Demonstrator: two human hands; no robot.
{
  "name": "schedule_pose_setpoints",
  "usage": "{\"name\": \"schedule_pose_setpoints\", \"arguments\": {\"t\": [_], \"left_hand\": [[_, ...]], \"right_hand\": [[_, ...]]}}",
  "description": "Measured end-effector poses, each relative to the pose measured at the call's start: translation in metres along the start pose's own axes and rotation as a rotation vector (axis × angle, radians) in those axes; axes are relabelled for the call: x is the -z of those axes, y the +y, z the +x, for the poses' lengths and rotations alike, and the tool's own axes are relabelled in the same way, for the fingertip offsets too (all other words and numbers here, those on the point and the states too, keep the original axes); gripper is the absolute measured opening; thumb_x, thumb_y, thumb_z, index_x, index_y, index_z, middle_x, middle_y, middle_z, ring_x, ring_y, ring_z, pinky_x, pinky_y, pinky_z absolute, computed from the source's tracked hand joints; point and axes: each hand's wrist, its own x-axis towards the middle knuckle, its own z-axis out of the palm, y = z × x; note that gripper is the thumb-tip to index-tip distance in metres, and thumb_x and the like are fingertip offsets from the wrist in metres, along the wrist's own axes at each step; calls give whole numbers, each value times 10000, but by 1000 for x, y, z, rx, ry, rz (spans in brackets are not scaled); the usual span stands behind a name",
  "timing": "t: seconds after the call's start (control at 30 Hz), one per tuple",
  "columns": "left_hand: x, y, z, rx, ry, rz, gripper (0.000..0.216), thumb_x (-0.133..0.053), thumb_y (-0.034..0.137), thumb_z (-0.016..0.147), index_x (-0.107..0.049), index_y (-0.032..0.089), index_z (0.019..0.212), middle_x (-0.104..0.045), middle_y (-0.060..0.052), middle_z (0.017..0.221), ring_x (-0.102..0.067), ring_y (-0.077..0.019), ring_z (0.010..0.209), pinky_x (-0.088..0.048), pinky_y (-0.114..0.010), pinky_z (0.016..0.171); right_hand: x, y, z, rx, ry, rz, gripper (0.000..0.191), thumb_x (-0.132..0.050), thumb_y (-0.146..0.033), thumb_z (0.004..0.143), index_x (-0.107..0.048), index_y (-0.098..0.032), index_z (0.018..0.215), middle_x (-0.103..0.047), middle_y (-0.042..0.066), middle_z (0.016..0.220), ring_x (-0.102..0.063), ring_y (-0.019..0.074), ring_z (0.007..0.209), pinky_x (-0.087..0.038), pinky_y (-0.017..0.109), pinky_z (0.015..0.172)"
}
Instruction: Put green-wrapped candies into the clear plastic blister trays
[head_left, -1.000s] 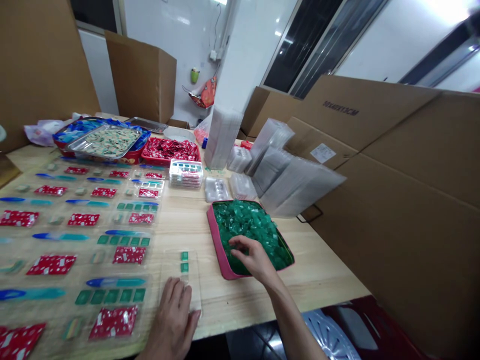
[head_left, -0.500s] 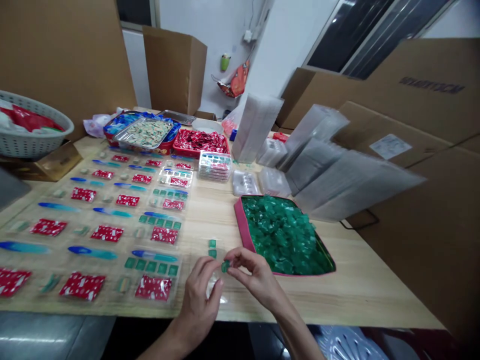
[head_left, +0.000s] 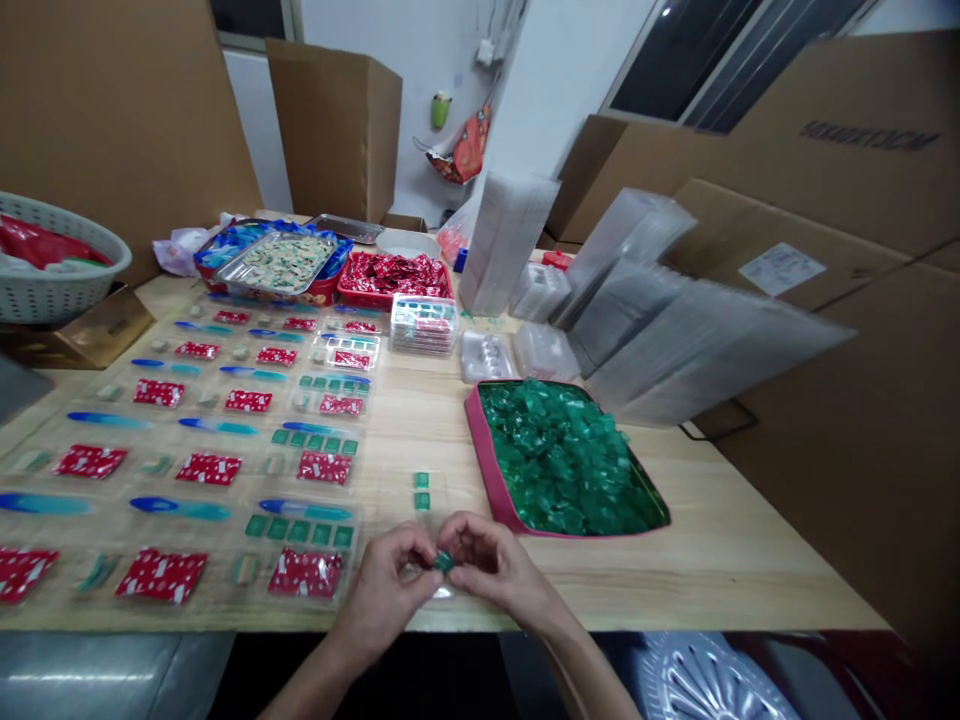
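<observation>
Left hand (head_left: 386,590) and right hand (head_left: 495,570) pinch a green candy (head_left: 444,561), orientation unclear.

Candy tray (head_left: 480,440) right of packet rows (head_left: 225,440); hands (head_left: 442,575) at table (head_left: 735,570) front edge.

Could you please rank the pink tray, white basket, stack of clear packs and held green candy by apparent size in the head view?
1. pink tray
2. white basket, cut off by the frame edge and farther, so unsure
3. stack of clear packs
4. green candy
</observation>
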Motion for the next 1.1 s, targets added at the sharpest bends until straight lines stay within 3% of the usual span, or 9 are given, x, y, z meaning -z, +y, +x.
{"name": "schedule_pose_setpoints", "arguments": {"t": [0.17, 0.33, 0.47, 0.6, 0.77, 0.97, 1.1], "left_hand": [[4, -4, 6, 198, 50, -129, 102, -663, 164, 604, -607, 145, 687, -624, 6, 642, -565, -123, 618, -427, -227, 603], [7, -11, 21, 75, 198, 13, 137, -659, 173, 619, -622, 148, 749, -620, 12, 641, -576, -126, 608, -446, -229, 599], [4, -12, 26, 19, 223, 421, 176, -572, 140, 697, -629, 176, 859, -601, 22, 640, -573, -140, 596, -434, -252, 595], [2, -15, 28, -74, 199, 730, 173, -489, 99, 754, -619, 181, 834, -617, -23, 775, -585, -163, 694, -428, -283, 655], [3, -18, 33, -103, 217, 816, 145, -474, 101, 773, -597, 173, 798, -600, -39, 781, -582, -186, 724, -425, -300, 668], [0, -14, 34, -112, 203, 863, 190, -418, 72, 784, -579, 174, 790, -611, -37, 732, -584, -177, 666, -409, -280, 628], [-1, -18, 33, -164, 174, 906, 208, -391, 117, 821, -592, 172, 825, -614, -61, 791, -594, -198, 706, -425, -298, 647]], "right_hand": [[-1, 2, 10, -16, 26, -21, 274, -753, -376, 667, -611, -156, 746, -544, -32, 632, -485, 98, 591, -379, 213, 563], [-4, 19, 25, 47, 205, -158, 171, -691, -305, 702, -604, -159, 728, -574, -19, 643, -512, 114, 595, -395, 220, 559], [-8, 30, 33, 72, 315, -350, 50, -586, -183, 731, -582, -168, 683, -565, -19, 622, -517, 126, 590, -408, 226, 563], [-13, 30, 35, 104, 364, -527, 96, -533, -111, 741, -583, -176, 691, -582, 0, 651, -539, 142, 619, -421, 241, 595], [-16, 28, 37, 225, 372, -606, 180, -459, -74, 799, -594, -190, 772, -600, 26, 760, -557, 160, 711, -429, 257, 660], [-19, 28, 41, 194, 396, -771, 218, -439, -29, 799, -589, -178, 744, -585, 35, 740, -557, 168, 712, -427, 261, 660], [-21, 17, 31, 241, 344, -821, 272, -435, -4, 799, -625, -188, 863, -610, 46, 849, -581, 159, 789, -453, 245, 706]]}}
